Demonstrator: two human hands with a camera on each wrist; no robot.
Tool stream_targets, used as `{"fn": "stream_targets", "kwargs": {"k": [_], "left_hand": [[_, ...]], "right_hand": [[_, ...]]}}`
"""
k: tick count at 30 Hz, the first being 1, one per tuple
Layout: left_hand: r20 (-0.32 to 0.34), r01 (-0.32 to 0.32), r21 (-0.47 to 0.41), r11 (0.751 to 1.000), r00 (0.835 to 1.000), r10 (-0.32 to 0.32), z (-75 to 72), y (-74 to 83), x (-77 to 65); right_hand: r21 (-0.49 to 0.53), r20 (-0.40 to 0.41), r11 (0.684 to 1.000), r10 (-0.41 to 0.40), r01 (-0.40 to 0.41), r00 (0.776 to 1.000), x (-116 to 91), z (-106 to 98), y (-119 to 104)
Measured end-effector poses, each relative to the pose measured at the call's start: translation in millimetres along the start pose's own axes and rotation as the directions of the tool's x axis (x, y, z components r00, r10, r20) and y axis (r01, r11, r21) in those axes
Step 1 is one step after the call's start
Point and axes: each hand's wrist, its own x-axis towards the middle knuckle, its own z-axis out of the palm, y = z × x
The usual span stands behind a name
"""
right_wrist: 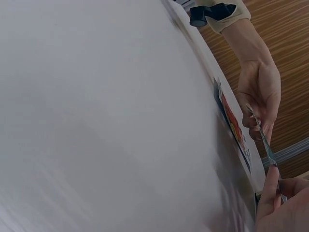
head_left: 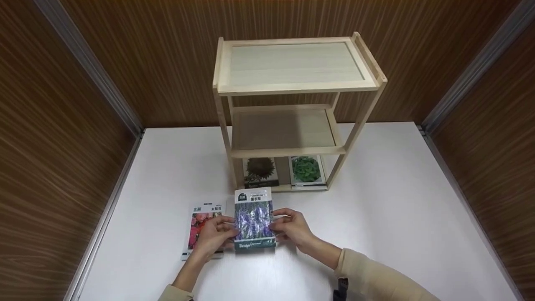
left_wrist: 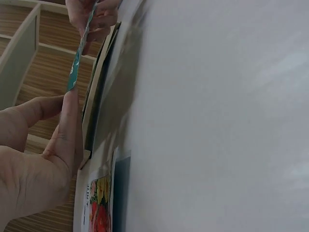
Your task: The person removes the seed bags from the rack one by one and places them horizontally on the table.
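"Where's the purple-flower packet (head_left: pixel 254 219)?"

"Raised above the white table (head_left: pixel 397 217), in front of the wooden shelf (head_left: pixel 288 151). The left hand (head_left: pixel 214 234) pinches its left edge, the right hand (head_left: pixel 296 229) its right."

"Room to move?"

"White surface stretches wide rightward; leftward, the red-flower packet (head_left: pixel 195 228) lies near, partly hidden behind the left hand."

"Any writing?"

"Pale lettering on its green bottom band, perhaps 'Beistyo', though too blurred to be sure."

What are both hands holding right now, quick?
Left hand: pinching the purple-flower packet by its left edge.
Right hand: pinching the same packet by its right edge.
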Motion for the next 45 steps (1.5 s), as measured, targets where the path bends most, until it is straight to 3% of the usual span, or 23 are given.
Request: {"fn": "stream_targets", "kwargs": {"k": [12,22,32,39,45], "left_hand": [[-0.063,0.012,0.055,0.998,0.998,-0.008,-5.2,-0.8,-1.3],[-0.103,0.018,0.108,0.994,0.995,-0.007,-5.1,-0.4,-3.5],[-0.140,0.021,0.134,0.991,0.990,-0.002,-3.8,-2.8,-4.8],[-0.137,0.046,0.155,0.987,0.990,-0.025,-3.6,-3.7,-7.0],[-0.140,0.049,0.179,0.983,0.990,-0.024,-3.4,-3.5,-7.5]], "right_hand": [[-0.028,-0.005,1.000,0.002,-0.002,1.000,5.4,10.6,5.6],[0.018,-0.003,1.000,0.005,-0.005,1.000,6.3,15.8,10.3],[-0.036,0.004,0.999,0.035,-0.035,0.999,5.9,17.0,13.1],[0.011,0.035,0.998,0.059,-0.060,0.998,7.8,17.2,14.5],[-0.015,0.040,0.998,0.067,-0.067,0.997,7.7,16.6,14.0]]}}
